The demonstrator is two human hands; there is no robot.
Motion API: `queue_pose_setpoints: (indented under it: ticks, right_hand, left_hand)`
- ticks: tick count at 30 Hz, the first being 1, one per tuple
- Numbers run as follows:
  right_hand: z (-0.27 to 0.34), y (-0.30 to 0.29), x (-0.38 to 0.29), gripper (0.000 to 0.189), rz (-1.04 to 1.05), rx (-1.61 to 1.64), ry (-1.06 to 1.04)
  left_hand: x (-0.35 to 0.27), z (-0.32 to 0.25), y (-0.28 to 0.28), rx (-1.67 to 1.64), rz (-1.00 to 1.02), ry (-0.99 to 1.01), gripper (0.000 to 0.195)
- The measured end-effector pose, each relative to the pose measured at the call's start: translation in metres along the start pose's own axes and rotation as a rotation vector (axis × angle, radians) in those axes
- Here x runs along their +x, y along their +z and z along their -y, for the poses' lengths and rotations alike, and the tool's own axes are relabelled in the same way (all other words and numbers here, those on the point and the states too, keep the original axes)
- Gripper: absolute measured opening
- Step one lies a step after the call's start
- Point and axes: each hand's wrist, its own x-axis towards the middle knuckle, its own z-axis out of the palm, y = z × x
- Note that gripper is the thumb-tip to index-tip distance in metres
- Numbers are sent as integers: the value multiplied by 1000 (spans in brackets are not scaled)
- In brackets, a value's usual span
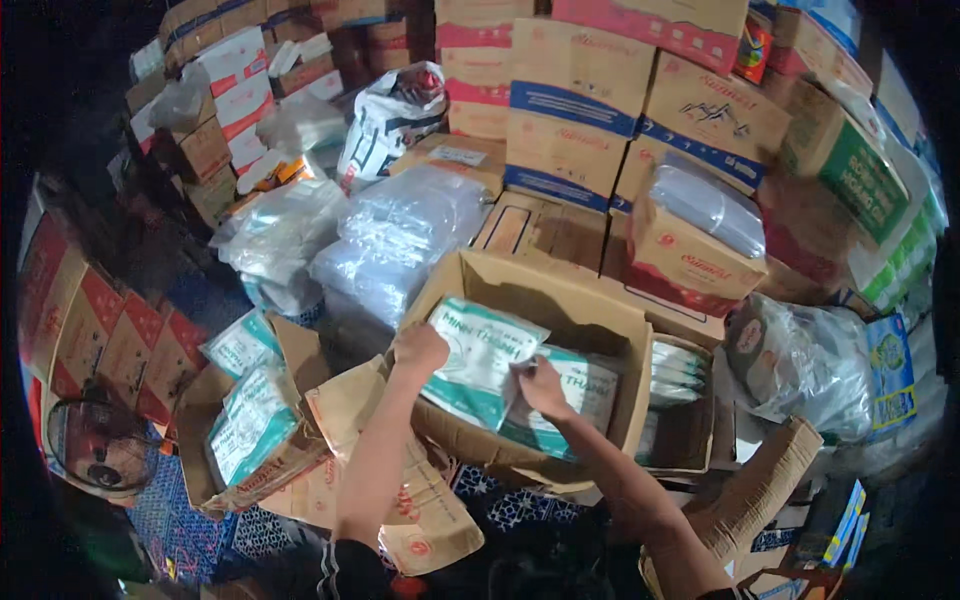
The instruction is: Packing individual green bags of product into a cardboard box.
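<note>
My left hand [421,349] is closed on the left edge of a white and teal plastic packet [480,352]. At the packet's right edge, my right hand [541,386] grips it too. Both hands are over an open cardboard box [559,289], where the packet lies tilted. Beneath it and to the right, another teal and white packet [592,394] lies in the box. More such packets [251,424] stick out of a smaller open carton [199,457] at the left. What the packets contain cannot be seen.
Clear plastic bags [397,232] are heaped behind the box. Stacked cartons [577,82] rise at the back. A narrow box of white packets [679,367] adjoins on the right. Flattened cardboard [431,517] lies in front, and a round fan [101,446] stands at far left.
</note>
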Motion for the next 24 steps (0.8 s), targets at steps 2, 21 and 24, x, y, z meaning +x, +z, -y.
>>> queue_pose_setpoints:
  ticks: [2, 21, 24]
  right_hand:
    - [0, -13, 0, 34, 41, -42, -10]
    - [2, -36, -9, 124, 239, -141, -287]
    - [12, -30, -15, 127, 316, -190, -271]
  left_hand:
    - [-10, -8, -14, 59, -33, 49, 25]
    - [-26, -17, -6, 27, -103, 259, 18]
    - [-22, -4, -3, 46, -85, 279, 19]
